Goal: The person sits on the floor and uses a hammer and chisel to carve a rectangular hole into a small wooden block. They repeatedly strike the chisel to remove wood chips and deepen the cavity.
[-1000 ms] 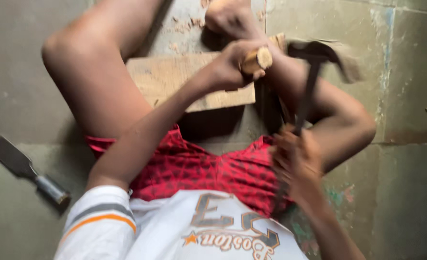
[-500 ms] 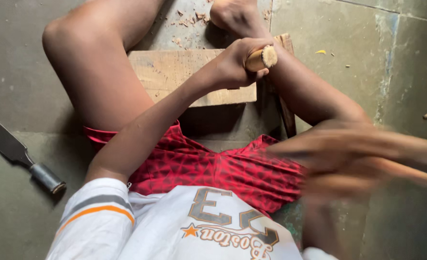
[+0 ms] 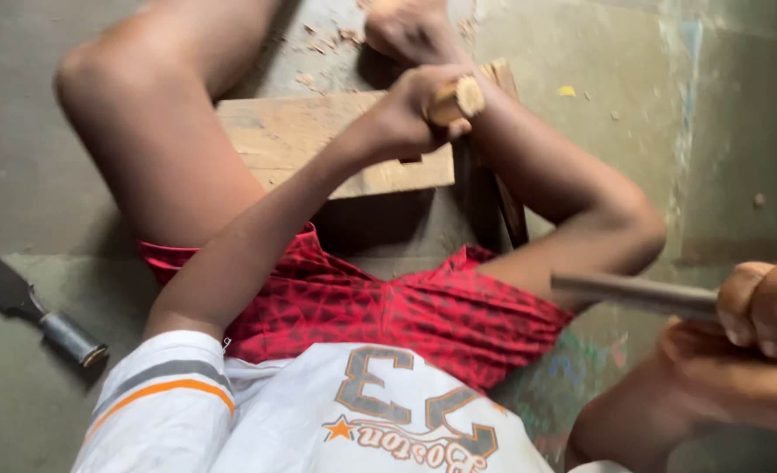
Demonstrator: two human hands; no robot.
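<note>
I sit on the floor with a wooden board (image 3: 318, 140) held between my legs. My left hand (image 3: 414, 114) is closed around a wooden-handled chisel (image 3: 458, 96), its round butt end showing, held upright on the board's right part. My right hand (image 3: 769, 307) is at the right edge, gripping the grey metal handle of a hammer (image 3: 633, 293). The hammer's head is hidden from view. The hammer is drawn back low, well away from the chisel.
A second chisel (image 3: 29, 307) with a flat dark blade and grey handle lies on the concrete floor at the left. Wood chips (image 3: 336, 39) are scattered beyond the board. A thin dark wooden strip (image 3: 511, 206) runs under my right leg.
The right hand has swung the hammer down and away from the chisel, out to the right edge. The left hand keeps the chisel on the board in the same spot.
</note>
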